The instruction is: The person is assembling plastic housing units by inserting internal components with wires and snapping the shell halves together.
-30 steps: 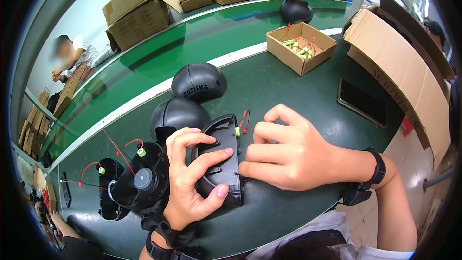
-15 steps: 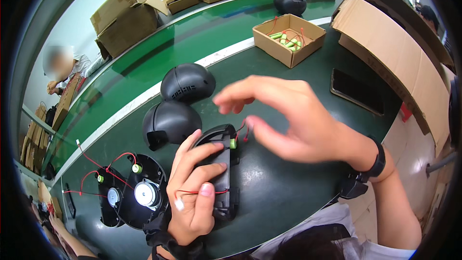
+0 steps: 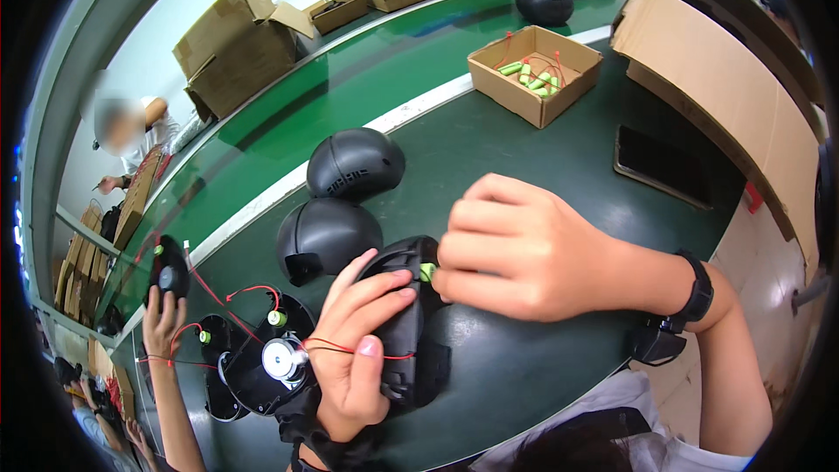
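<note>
- Two hands work one black housing (image 3: pixel 411 332) on the dark worktop (image 3: pixel 542 157).
- Left hand (image 3: pixel 354 350) grips the housing.
- Right hand (image 3: pixel 524 249) pinches a green cell (image 3: pixel 427 272) at its top edge.

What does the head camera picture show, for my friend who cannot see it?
A person's left hand grips a black curved plastic shell on a dark green table, while the right hand pinches a small green cylinder at its edge. Two black plastic domes and an open cardboard box sit behind.
</note>
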Available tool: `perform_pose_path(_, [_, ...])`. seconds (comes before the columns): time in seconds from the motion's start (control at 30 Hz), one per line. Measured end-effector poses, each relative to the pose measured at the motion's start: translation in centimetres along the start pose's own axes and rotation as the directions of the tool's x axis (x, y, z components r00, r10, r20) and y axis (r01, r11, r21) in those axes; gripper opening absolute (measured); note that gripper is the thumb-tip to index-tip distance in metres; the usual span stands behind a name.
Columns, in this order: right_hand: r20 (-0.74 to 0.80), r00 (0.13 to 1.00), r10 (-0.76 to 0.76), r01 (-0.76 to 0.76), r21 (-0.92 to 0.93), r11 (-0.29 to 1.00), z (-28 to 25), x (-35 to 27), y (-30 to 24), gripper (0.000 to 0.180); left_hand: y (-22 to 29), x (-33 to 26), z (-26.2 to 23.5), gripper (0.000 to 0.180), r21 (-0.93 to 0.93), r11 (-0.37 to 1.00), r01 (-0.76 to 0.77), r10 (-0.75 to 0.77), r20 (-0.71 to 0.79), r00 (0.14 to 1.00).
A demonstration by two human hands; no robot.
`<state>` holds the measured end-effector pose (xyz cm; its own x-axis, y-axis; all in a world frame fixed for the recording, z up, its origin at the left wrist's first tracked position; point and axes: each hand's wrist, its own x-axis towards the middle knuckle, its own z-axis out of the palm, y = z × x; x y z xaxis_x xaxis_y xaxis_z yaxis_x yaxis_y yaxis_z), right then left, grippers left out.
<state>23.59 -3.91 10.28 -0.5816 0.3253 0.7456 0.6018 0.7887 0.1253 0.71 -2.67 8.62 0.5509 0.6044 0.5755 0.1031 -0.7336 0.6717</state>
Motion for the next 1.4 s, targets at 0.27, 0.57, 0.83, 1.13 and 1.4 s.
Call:
perform_pose_path(0.27, [0.008,0.993,-0.121,0.121,0.010,0.993,-1.0,2.0,-1.5,0.027,0.3,-0.9,-0.6,0.040,-0.018,0.999,-0.050,0.052,0.263,0.963])
perform_pose_path(0.57, [0.081,0.891,0.446,-0.443,0.368,0.818,-0.2,-1.0,-1.3,0.035,0.6,-1.5,1.8,0.031,-0.190,0.960,-0.207,0.219,0.047,0.974])
perform_pose_path(0.83, [0.647,0.665,0.373,-0.686,0.727,-0.037,0.9,-1.5,0.2,0.093,0.6,-1.7,2.1,0.023,-0.185,0.966,-0.181,0.178,-0.034,0.983])
perform_pose_path(1.13, [0.610,0.652,0.451,-0.663,0.747,-0.051,2.3,-3.4,0.6,0.082,-0.2,-1.5,2.3,0.025,-0.227,0.957,-0.183,0.172,-0.069,0.983])
perform_pose_path(1.4, [0.724,0.496,0.480,-0.708,0.657,-0.260,1.2,-0.7,-0.4,0.075,0.0,-1.4,1.5,0.026,-0.211,0.965,-0.157,0.167,0.030,0.986])
